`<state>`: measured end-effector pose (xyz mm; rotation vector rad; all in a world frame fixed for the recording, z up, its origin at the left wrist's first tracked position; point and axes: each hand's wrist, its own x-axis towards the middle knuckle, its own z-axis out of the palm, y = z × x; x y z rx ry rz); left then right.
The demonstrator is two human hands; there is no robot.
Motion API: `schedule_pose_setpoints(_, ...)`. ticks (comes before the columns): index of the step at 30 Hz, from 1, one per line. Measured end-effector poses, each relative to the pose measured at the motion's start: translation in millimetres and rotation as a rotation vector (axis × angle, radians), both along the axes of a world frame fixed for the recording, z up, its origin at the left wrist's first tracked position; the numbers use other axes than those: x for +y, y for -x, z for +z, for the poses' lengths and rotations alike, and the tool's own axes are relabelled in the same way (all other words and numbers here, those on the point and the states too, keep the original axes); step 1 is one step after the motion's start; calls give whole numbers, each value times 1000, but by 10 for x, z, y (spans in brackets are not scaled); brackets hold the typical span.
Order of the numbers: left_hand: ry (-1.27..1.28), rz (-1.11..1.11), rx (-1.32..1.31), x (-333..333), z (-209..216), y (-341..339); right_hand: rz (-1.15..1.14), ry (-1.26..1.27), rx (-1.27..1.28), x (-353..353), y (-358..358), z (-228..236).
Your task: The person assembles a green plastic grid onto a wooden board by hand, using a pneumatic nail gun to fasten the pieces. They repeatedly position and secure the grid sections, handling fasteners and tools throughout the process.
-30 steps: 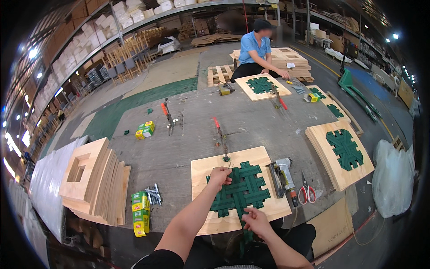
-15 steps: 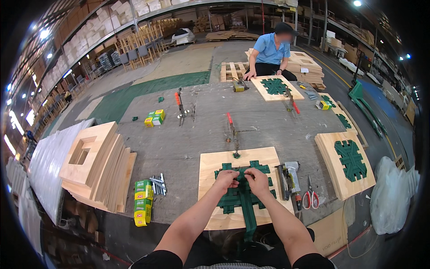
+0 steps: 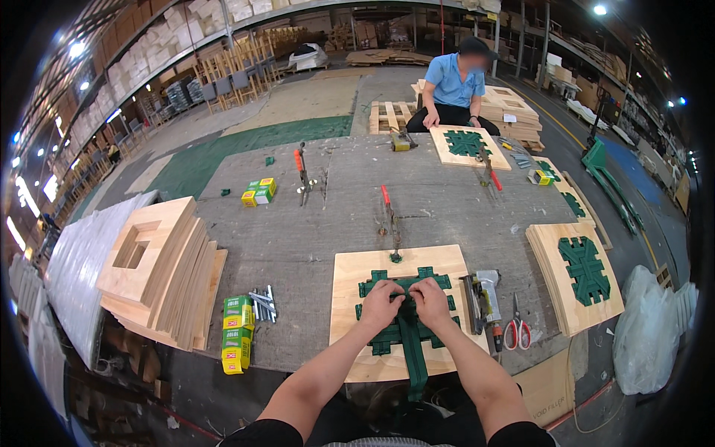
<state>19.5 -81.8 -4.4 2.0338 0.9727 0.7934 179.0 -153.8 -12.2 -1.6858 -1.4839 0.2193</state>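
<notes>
My left hand (image 3: 381, 305) and my right hand (image 3: 430, 301) are close together, both closed with fingertips pinching a dark green webbing strap (image 3: 412, 349). From my fingers the strap's long end runs toward me and over the near edge of a light wooden board (image 3: 351, 266). Beneath my hands, more green straps (image 3: 381, 339) lie woven across the board's middle, their ends folded on the wood. To the right of the board rests a staple gun (image 3: 488, 296), and beside it a pair of scissors (image 3: 515, 333) with red-and-white handles. My fingers hide the exact grip.
Boxes of staples (image 3: 237, 335) and loose staple strips (image 3: 263, 304) lie left. Beyond them rises a stack of wooden frames (image 3: 141, 257). A finished-looking board pile (image 3: 581, 268) stands right. Red-handled clamps (image 3: 386, 205) occupy the table. Across it, a person in blue (image 3: 454, 82) holds another board.
My fingers have closed further over the strap, with the left hand slightly lower. Across the table, the other person's board has shifted to the right.
</notes>
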Motion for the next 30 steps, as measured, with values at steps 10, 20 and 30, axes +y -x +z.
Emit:
schedule_pose_setpoints(10, -194, 204, -46, 265, -175, 5, -37, 125, -69, 537, -16, 8)
schedule_pose_setpoints(20, -445, 65, 98, 101, -354, 138, -209, 406, -118, 958, -129, -125)
schedule_pose_setpoints(30, -531, -25, 465, 291, -374, 5, -112, 367, -46, 1129, -185, -120)
